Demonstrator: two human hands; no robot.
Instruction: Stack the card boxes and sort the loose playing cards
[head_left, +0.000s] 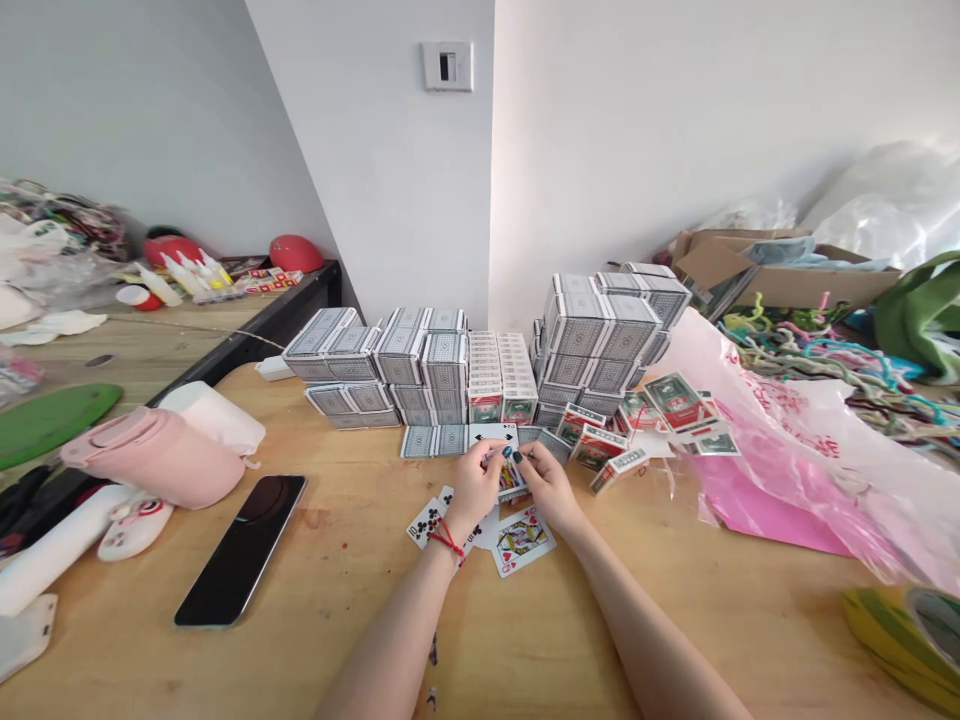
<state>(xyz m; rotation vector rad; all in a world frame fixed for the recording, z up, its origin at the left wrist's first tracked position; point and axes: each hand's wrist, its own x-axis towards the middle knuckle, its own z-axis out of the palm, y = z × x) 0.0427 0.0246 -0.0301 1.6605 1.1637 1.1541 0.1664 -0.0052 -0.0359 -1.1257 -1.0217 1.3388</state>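
My left hand (475,488), a red string bracelet (447,543) on its wrist, has thumb and finger pinched at the edge of a playing card with a picture face (511,484). From the other side my right hand (549,487) pinches at the same card, its fingertips nearly meeting the left ones. Just behind the fingers shows a two of spades (491,433). Below the hands, face-up cards lie on the table, among them a queen of hearts (523,541) and a ten of clubs (426,521), partly under my left wrist.
Blocks of back-printed cards (420,345) stand along the wall, with a taller stack (592,335) at right. Card boxes (501,375) stand between them; loose boxes (600,445) lie right. A phone (241,550), pink bottle (161,455), pink plastic bag (765,480) and tape roll (904,635) surround the work area.
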